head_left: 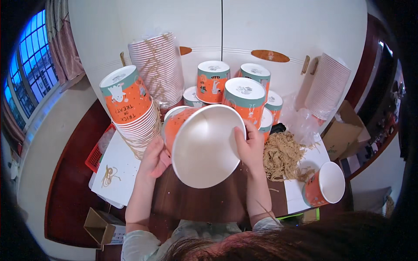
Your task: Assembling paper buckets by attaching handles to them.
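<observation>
A paper bucket (207,148) is tipped toward me, its white inside and rim facing up. My right hand (251,145) grips its right rim, thumb inside and fingers around the outer wall. Orange printed card (180,118) shows behind its left rim, beside another pale rim. My left hand (156,157) is closed around the left side there; its fingers are partly hidden, and I cannot tell which bucket they press on. A heap of tan twisted paper cords (283,155) lies right of my right hand. A nested stack of orange and teal buckets (133,102) leans at the left.
Several upside-down buckets (213,85) stand at the back. Behind them rises a wrapped, corded stack (156,69), with another white stack (328,89) at the right. One bucket (323,185) lies tipped at the right edge. Cardboard boxes (344,132) and a red basket (96,154) flank the table.
</observation>
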`<state>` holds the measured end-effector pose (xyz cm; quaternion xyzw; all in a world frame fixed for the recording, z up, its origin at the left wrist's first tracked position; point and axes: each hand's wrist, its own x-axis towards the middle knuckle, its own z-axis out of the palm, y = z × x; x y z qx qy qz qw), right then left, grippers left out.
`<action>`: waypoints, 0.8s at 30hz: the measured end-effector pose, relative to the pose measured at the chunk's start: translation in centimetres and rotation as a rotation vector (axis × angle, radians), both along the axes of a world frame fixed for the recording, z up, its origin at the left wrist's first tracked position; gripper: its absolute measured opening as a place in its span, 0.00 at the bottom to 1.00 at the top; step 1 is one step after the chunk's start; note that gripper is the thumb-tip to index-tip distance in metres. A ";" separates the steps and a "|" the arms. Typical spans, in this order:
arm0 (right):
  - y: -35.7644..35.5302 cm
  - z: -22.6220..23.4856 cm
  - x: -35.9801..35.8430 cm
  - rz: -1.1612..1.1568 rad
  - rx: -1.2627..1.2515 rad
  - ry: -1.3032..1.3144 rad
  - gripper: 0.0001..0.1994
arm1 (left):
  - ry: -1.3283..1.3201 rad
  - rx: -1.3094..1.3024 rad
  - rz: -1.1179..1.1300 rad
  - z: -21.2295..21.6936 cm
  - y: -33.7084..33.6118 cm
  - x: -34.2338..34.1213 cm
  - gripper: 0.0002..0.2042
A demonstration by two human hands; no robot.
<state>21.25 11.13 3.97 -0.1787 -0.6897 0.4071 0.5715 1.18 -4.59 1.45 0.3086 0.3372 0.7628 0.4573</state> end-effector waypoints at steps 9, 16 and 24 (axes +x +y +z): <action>-0.9 1.0 0.8 -0.064 -0.007 -0.140 0.08 | 0.058 0.034 0.062 -1.5 -2.5 3.1 0.13; -1.6 1.3 0.9 -0.062 -0.006 -0.156 0.08 | -0.013 0.098 0.069 -2.7 -4.1 3.7 0.12; -1.4 1.1 0.6 -0.097 0.068 -0.164 0.04 | -0.020 0.139 0.125 -2.9 -4.5 4.1 0.11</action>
